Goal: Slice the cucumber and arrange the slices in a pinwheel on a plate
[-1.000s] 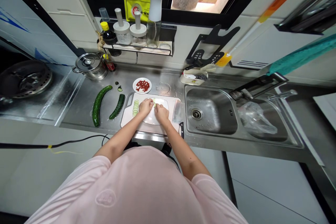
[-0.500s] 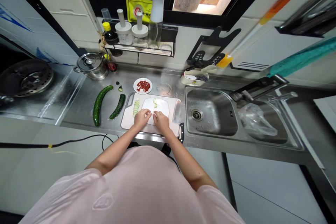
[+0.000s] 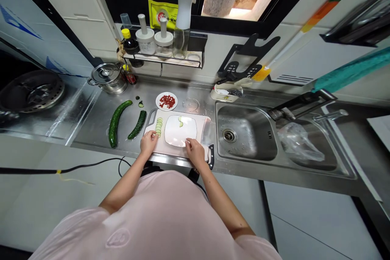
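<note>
My left hand (image 3: 149,144) is at the left of the pale cutting board (image 3: 158,149), fingertips pinched at the near end of a row of cucumber slices (image 3: 159,124). The lowest slice is partly covered by those fingers. A white, rounded-square plate (image 3: 178,132) sits on the board, with a few overlapping cucumber slices (image 3: 180,121) near its far edge. My right hand (image 3: 196,151) is over the plate's near right corner, fingers loosely bent and apart, holding nothing visible. Beneath the board's right side a knife (image 3: 211,156) shows its black handle.
Left of the board lie a long cucumber (image 3: 115,124) and a shorter cut one (image 3: 137,124). Behind it stands a small plate of chopped red pieces (image 3: 167,107). The sink (image 3: 246,130) is to the right; a lidded pot (image 3: 108,79) and a wok (image 3: 30,89) are left.
My hands were close together over the plate and have parted. The left moved left to the row of slices; the right drew back to the plate's near right corner.
</note>
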Available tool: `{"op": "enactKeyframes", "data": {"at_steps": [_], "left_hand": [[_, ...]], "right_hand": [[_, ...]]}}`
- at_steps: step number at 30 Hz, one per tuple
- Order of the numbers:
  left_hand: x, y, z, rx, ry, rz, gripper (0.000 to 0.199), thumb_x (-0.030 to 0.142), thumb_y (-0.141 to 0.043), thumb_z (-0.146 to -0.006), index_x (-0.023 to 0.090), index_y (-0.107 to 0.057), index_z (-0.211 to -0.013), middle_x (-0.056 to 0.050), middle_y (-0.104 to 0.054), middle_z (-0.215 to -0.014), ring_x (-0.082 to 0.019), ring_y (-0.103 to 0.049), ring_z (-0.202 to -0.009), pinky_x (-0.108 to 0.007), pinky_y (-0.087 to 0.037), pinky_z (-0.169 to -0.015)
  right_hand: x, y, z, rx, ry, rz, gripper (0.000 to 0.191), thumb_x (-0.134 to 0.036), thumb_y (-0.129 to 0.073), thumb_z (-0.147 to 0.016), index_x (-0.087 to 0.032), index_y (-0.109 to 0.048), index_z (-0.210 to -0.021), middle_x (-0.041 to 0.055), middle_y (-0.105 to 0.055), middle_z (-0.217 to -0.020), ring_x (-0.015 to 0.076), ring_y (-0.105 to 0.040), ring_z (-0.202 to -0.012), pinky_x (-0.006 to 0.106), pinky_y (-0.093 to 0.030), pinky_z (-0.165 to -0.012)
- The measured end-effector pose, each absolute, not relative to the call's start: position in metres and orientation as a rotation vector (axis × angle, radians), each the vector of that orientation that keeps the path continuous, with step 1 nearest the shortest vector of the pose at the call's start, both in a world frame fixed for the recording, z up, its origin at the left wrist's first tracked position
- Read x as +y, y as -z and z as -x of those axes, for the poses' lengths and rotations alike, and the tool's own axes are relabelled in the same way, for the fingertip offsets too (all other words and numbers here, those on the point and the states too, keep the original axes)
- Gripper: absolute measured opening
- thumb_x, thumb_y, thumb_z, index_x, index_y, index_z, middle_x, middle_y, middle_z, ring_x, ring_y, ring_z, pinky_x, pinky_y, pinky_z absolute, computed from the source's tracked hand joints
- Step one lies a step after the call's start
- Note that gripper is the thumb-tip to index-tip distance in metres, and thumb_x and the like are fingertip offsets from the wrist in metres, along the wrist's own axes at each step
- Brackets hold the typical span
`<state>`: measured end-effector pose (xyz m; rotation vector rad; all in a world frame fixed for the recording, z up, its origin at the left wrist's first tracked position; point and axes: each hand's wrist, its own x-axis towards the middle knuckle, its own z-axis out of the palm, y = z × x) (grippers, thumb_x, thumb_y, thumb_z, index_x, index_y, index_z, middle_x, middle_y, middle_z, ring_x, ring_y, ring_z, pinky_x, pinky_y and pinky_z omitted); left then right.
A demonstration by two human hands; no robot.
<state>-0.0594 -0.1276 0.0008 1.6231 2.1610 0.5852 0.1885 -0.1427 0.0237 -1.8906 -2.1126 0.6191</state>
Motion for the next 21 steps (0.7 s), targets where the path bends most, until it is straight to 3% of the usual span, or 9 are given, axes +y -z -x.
{"op": "enactKeyframes", "data": {"at_steps": [11,21], "left_hand": [[-0.132,0.008,0.059,2.285,-0.491,-1.600,0.030,0.042,-0.056,-0.079,0.020,-0.060,-0.098,-0.004,-0.062,-0.083,-0.021,-0.058,-0.085,-0.032,-0.036,-0.080],[-0.134,0.016,0.051,2.253,-0.668,-1.584,0.013,0.031,-0.056,-0.079,0.021,-0.058,-0.087,-0.004,-0.062,-0.090,-0.019,-0.058,-0.083,-0.030,-0.036,-0.077]], "right_hand": [[-0.143,-0.018,-0.186,-1.970,-0.586,1.731,0.032,-0.032,-0.038,-0.093,-0.020,-0.064,-0.107,0.0061,-0.066,-0.095,0.0171,-0.061,-0.081,0.026,-0.043,-0.073],[-0.144,-0.023,-0.196,-1.919,-0.574,1.723,0.032,-0.033,-0.038,-0.093,-0.020,-0.064,-0.105,0.0066,-0.066,-0.091,0.0174,-0.060,-0.076,0.027,-0.042,-0.071]]}}
